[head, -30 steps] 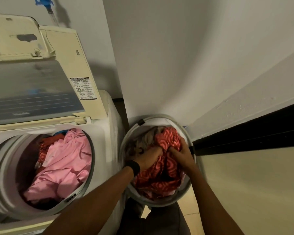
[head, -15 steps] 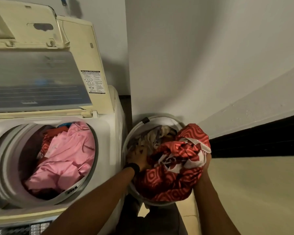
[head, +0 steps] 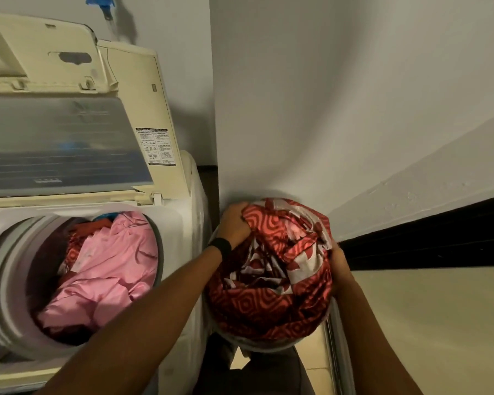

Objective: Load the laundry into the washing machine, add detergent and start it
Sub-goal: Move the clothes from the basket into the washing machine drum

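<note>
**Laundry bundle (head: 277, 269) held in both hands over the basket (head: 271, 346)**

The laundry bundle, a red cloth with a lighter swirling pattern and white patches, sits bunched in a round heap that hides nearly all of the basket. Only a pale strip of the basket's near rim shows beneath it. The left hand (head: 234, 223) grips the fabric at the far-left top of the heap, fingers curled into it, and there is a black wristband (head: 220, 248) on that wrist. The right hand (head: 338, 260) holds the bundle's right side. Its back faces the camera and its fingers are buried in the cloth, so how they lie cannot be told.

Just left of the basket stands the washing machine (head: 180, 223), a top loader with its cream lid (head: 69, 67) folded up against the far wall. A printed label (head: 156, 146) sits on the lid's right edge. Inside the drum (head: 0, 280) lies a pink garment (head: 111, 266) on top of darker red clothes. The basket is set in the corner where two pale walls meet.
</note>
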The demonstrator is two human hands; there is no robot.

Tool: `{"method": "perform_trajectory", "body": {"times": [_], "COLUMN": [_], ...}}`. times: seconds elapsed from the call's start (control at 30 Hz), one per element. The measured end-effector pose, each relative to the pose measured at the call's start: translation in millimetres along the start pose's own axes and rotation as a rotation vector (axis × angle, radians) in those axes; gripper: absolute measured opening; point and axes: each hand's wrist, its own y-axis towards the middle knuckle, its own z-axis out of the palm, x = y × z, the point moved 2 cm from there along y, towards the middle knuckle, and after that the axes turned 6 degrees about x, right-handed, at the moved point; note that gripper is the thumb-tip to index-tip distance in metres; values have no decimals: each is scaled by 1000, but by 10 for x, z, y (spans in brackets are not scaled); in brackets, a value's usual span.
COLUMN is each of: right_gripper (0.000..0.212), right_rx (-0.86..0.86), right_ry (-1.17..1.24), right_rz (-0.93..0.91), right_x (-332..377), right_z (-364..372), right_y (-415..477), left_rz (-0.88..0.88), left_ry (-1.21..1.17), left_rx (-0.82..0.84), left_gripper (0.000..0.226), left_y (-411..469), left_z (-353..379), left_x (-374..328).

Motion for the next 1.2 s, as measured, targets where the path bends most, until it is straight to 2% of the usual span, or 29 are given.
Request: {"method": "perform_trajectory", "body": {"times": [0.07,0.1,0.13,0.2,0.23,0.3,0.37,0.4,0.43,0.47,0.53,0.57,0.6,0.67,0.7,0.8,0.9,0.93,1.0,1.07,1.1,1.13,1.2], "right_gripper": [67,63,51,37,37,36,34,37,46,56,75,81,75,38,26,33,45,45,41,43,48,56,57], "right_rx": [27,28,15,21,3,-112,-156,-141,-109,-63,62,76,44,-115,-176,-186,-111,-51,68,54,18,-29,-171], "right_ry": [-281,-401,-480,-544,-511,-243,104,137,24,-190,-592,-682,-706,-613,-521,-249,-63,-1,176,315,345,350,159], "right_rz": [77,60,-7,-184,-273,-406,-399,-377,-364,-367,-382,-393,-422,-462,-428,-212,-153,-145,-113,-112,-115,-121,-166], "right_x": [-37,-40,-15,67,95,199,303,324,353,356,313,291,311,399,441,503,521,523,484,419,382,341,248], "right_z": [-18,22,115,312,381,463,523,521,537,529,574,561,558,526,486,338,268,291,347,293,257,195,42], "right_y": [13,7,-39,-84,-98,-152,-226,-237,-270,-278,-331,-319,-337,-351,-357,-378,-404,-425,-494,-459,-431,-393,-327], "left_rz": [118,166,201,254,261,253,248,245,236,222,200,190,186,184,182,193,280,286,188,34,-12,-11,48], "left_ry": [-5,-4,1,-5,-29,-62,-55,-52,-49,-39,9,46,80,141,187,413,552,549,625,772,756,651,327], "left_rx": [-86,-99,-111,-84,-49,24,84,89,74,57,62,70,64,42,44,99,220,299,523,721,726,658,362], "left_gripper": [29,26,21,21,27,41,47,46,43,42,54,61,66,69,69,66,52,53,50,33,27,24,21], "left_y": [64,79,72,44,33,-3,-51,-72,-78,-80,-72,-59,-53,-41,-37,-31,-101,-151,-251,-342,-379,-409,-432], "left_z": [-142,-161,-152,-109,-70,-22,-28,-48,-73,-101,-154,-180,-208,-286,-327,-432,-411,-384,-358,-360,-381,-408,-510], "left_x": [-202,-287,-353,-433,-416,-368,-355,-375,-383,-394,-418,-420,-429,-413,-393,-292,-240,-211,-119,2,51,49,-27]}}
